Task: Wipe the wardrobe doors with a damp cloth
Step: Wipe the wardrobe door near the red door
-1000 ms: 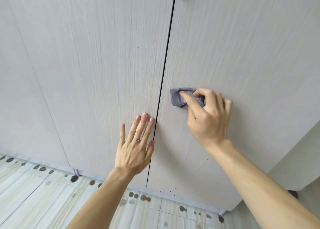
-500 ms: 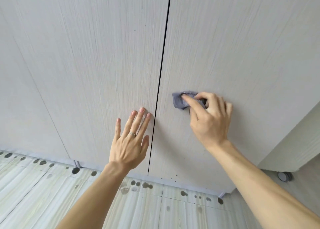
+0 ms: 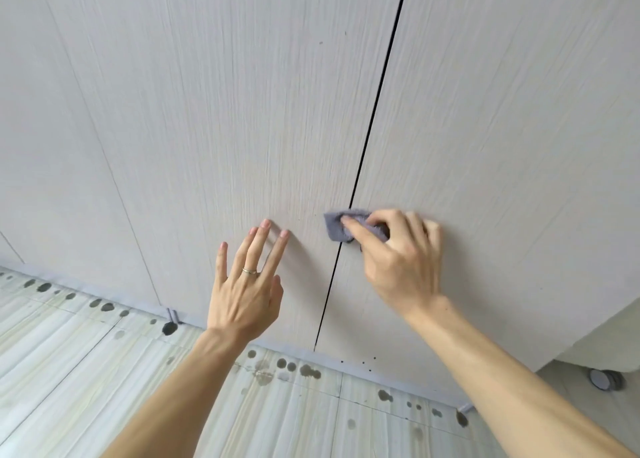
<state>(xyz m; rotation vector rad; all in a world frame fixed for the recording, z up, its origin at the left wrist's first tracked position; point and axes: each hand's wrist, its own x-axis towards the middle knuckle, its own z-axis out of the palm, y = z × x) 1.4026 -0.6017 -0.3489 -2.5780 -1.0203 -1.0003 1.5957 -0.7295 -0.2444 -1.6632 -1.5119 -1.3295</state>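
cloth (image 3: 334,228) slid left, now over seam (image 3: 367,138)

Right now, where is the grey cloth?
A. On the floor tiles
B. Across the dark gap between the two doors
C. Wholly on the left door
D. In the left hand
B: the grey cloth, gripped by the right hand, lies over the dark gap, with one corner on the left door. The left hand is open and holds nothing.
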